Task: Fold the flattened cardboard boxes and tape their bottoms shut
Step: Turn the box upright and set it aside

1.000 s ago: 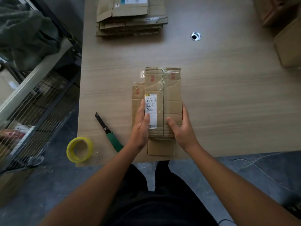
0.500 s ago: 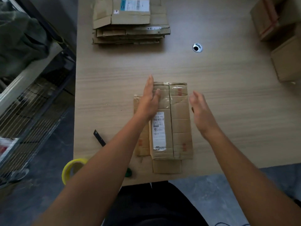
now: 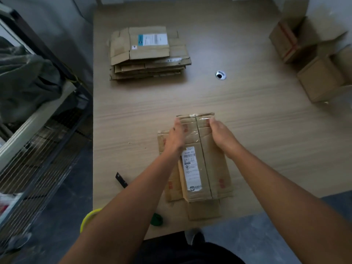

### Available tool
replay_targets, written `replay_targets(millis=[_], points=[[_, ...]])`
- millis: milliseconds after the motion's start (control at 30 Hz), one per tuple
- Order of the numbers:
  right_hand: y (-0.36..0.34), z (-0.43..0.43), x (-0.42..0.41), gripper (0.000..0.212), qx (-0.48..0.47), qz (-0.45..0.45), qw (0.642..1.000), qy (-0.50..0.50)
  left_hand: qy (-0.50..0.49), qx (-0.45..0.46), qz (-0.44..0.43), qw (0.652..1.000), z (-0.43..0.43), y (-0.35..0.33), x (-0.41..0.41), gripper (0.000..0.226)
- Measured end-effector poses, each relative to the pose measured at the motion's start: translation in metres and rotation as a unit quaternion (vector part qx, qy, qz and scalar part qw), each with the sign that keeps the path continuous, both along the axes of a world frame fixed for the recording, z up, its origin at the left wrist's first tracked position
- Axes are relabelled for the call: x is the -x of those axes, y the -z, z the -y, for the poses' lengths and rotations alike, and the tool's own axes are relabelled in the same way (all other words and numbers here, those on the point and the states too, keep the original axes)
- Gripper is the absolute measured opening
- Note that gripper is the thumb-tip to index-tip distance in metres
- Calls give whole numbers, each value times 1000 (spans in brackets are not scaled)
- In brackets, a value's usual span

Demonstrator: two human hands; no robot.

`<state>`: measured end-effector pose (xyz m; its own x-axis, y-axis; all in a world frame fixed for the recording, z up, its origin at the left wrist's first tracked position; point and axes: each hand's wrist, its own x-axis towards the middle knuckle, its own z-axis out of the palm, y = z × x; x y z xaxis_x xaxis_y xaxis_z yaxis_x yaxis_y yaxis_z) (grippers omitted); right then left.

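Up they go: left hand [image 3: 176, 137] and right hand [image 3: 221, 135] have shifted to the end of the flattened box [image 3: 215, 164] nearest the stack [image 3: 148, 54] on the bench [image 3: 257, 134], apart, grip unclear, probably to open it out.

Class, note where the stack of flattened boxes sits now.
Head view: the stack of flattened boxes lies on the table's far left, left of the round cable hole.

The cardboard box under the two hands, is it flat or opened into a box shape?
Flat. The cardboard box lies flat on the table, label side up, with no raised walls and its flaps spread level.
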<state>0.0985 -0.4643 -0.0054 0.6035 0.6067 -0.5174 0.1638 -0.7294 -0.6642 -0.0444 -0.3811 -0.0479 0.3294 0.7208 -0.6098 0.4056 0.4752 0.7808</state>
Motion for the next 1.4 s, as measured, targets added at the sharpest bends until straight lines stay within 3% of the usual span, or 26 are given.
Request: replay_targets(millis=[100, 233, 367, 467, 600, 667, 733, 800, 900, 933, 1000, 1067, 1100, 1167, 1200, 1300, 1400], points=[[-26, 15, 4, 83, -52, -34, 998, 4, 12, -23, 50, 998, 12, -32, 4, 98], [-95, 50, -4, 85, -171, -65, 982, 39, 20, -61, 191, 979, 42, -114, 2, 87], [-157, 110, -9, 62, -298, -109, 946, 63, 28, -159, 314, 936, 90, -163, 10, 59], [-165, 160, 0, 51, -324, -143, 932, 80, 42, -198, 338, 919, 131, -164, 25, 57], [-127, 216, 21, 42, -278, -197, 936, 94, 37, -146, 290, 945, 191, -134, 47, 66], [-104, 239, 32, 38, -246, -205, 944, 83, -8, -102, 267, 958, 217, -123, 58, 59], [-84, 257, 40, 54, -199, -200, 957, 67, -58, -72, 209, 974, 235, -113, 66, 44], [-68, 268, 48, 69, -140, -182, 972, 49, -65, -74, 98, 990, 246, -98, 71, 35], [-48, 276, 58, 84, -80, -87, 993, 11, -70, -100, 2, 992, 256, -83, 79, 13], [-44, 276, 62, 86, -70, -50, 996, -8, -79, -99, 9, 992, 256, -77, 82, 15], [-40, 274, 69, 77, -70, 3, 997, -19, -75, -117, 29, 990, 259, -71, 90, 51], [-41, 268, 71, 56, -88, 35, 996, 4, 2, -280, -76, 957, 256, -65, 100, 82], [-41, 266, 70, 48, -101, 51, 993, 23, 65, -387, -158, 906, 252, -62, 104, 87], [-41, 266, 63, 40, -125, 66, 988, 59, 193, -517, -250, 796, 236, -67, 106, 76], [-40, 268, 59, 40, -135, 63, 986, 69, 254, -512, -268, 776, 227, -74, 104, 65], [-30, 275, 46, 48, -121, 80, 989, 26, 370, -341, -270, 821, 203, -91, 93, 55], [-10, 276, 33, 34, -87, 93, 992, -13, 334, -189, -188, 904, 187, -93, 87, 46]])
